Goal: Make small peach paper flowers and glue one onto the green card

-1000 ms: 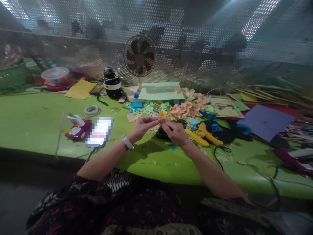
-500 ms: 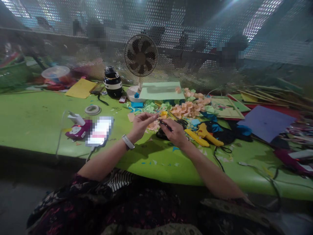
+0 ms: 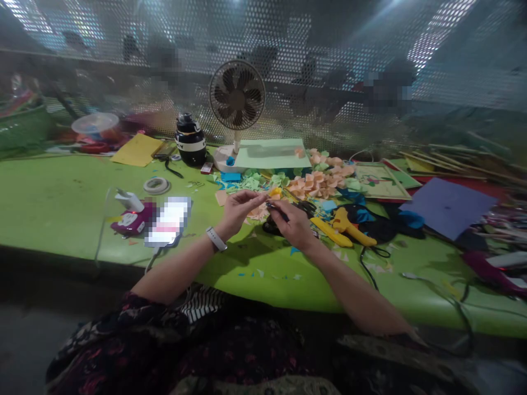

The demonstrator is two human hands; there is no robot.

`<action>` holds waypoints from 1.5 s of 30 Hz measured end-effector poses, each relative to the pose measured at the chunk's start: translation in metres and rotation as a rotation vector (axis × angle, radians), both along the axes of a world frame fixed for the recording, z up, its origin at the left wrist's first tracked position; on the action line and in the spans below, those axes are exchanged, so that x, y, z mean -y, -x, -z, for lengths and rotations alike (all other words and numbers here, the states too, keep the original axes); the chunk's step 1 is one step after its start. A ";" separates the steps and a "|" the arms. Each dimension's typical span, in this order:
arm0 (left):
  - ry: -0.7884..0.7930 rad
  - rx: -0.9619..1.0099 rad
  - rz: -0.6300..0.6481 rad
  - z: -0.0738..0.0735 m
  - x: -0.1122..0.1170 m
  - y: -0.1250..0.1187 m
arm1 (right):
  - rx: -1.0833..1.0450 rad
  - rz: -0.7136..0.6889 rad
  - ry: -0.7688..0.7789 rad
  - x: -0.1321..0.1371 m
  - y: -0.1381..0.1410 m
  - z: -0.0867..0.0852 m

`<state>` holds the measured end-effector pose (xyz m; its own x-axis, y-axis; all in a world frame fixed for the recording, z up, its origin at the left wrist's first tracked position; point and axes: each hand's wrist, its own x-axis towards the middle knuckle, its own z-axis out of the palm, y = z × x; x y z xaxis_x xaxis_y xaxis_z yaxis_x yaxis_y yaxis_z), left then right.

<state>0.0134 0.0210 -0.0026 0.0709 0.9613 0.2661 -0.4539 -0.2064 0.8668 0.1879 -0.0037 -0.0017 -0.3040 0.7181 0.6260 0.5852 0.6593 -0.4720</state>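
Over the middle of the green table [image 3: 247,258], my two hands meet fingertip to fingertip. My left hand [image 3: 242,213], with a white band at the wrist, is closed in a pinch; what it holds is too small to make out. A yellow paper piece [image 3: 275,193] shows just beyond its fingertips, and I cannot tell whether they grip it. My right hand [image 3: 293,222] is closed, with a small dark tip showing at its thumb and forefinger; its kind is unclear. Under and behind this hand lies a black object [image 3: 272,226], partly hidden.
Peach paper petals [image 3: 317,184] and green paper pieces [image 3: 257,180] lie behind my hands. A yellow glue gun [image 3: 349,227] lies right, near purple paper [image 3: 448,206]. Left are a phone [image 3: 168,219], a tape roll [image 3: 156,185] and a black bottle [image 3: 190,141]. A fan [image 3: 237,99] stands behind.
My fingertips have shifted slightly against each other, and a little less of the yellow paper piece shows. Both arms stay in nearly the same place.
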 end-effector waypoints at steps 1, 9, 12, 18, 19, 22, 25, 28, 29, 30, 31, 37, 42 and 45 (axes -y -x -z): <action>-0.001 -0.003 0.010 0.001 0.000 0.000 | -0.008 -0.003 -0.016 -0.001 -0.001 0.000; 0.011 -0.007 0.039 0.003 -0.002 0.000 | -0.047 -0.045 -0.010 -0.007 -0.003 0.001; 0.027 0.015 0.071 0.003 -0.003 0.000 | -0.045 -0.056 0.009 -0.007 -0.003 0.000; 0.016 0.006 0.005 0.002 -0.003 0.000 | -0.011 -0.026 0.054 -0.003 -0.002 -0.003; 0.010 -0.001 -0.010 0.002 -0.002 0.000 | -0.010 -0.007 0.050 -0.002 -0.002 -0.003; -0.005 -0.013 -0.034 0.002 -0.002 0.000 | -0.008 -0.006 0.020 -0.001 -0.001 -0.002; -0.012 -0.015 -0.019 0.002 -0.002 0.000 | -0.008 -0.022 0.004 -0.002 -0.002 -0.001; -0.008 -0.018 0.002 0.002 -0.002 0.000 | -0.016 0.010 0.014 -0.004 -0.003 -0.001; -0.004 -0.019 0.001 0.002 -0.002 0.000 | -0.019 0.010 0.015 -0.004 -0.003 -0.001; 0.000 -0.019 -0.004 0.002 -0.003 0.000 | -0.021 0.003 0.016 -0.005 -0.004 -0.001; 0.004 -0.019 -0.002 0.002 -0.003 0.000 | -0.021 -0.008 0.019 -0.005 -0.004 -0.002; 0.022 0.009 0.066 0.001 -0.003 0.000 | 0.003 -0.019 0.045 -0.003 -0.004 -0.004; 0.011 0.010 0.009 -0.001 -0.001 0.001 | 0.003 0.000 0.038 -0.002 -0.003 -0.002; -0.001 -0.009 0.012 0.000 -0.001 0.001 | -0.013 -0.006 0.034 -0.003 -0.003 -0.002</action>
